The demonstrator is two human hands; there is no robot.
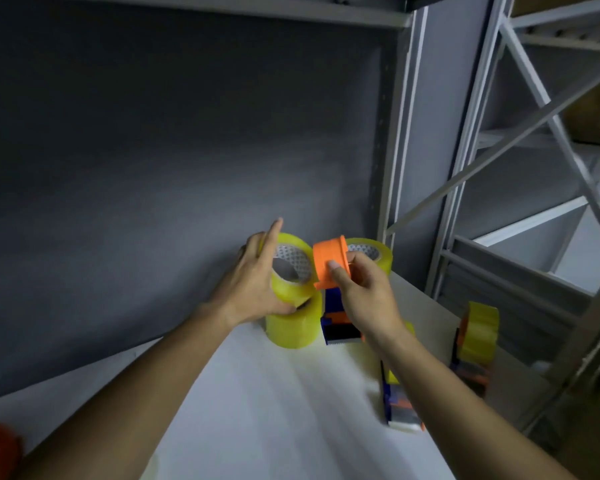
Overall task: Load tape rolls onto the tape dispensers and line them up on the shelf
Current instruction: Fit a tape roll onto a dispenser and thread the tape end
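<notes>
Both forearms reach forward: left hand (pixel 257 275) fingers curl round a yellow tape roll (pixel 291 271), right hand (pixel 361 292) fingers pinch the orange dispenser (pixel 329 261)

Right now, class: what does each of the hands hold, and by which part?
The left hand grips a yellow tape roll around its outer rim. The right hand holds the tape dispenser by its orange hub.

Open white shelf (pixel 274 393) leftward — loaded dispensers (pixel 475 337) crowding right.

A stockroom or warehouse: grey metal racking (pixel 471 140) with diagonal braces stands at two o'clock, a white shelf (pixel 257 393) below holding packing-tape rolls (pixel 293 327).
</notes>
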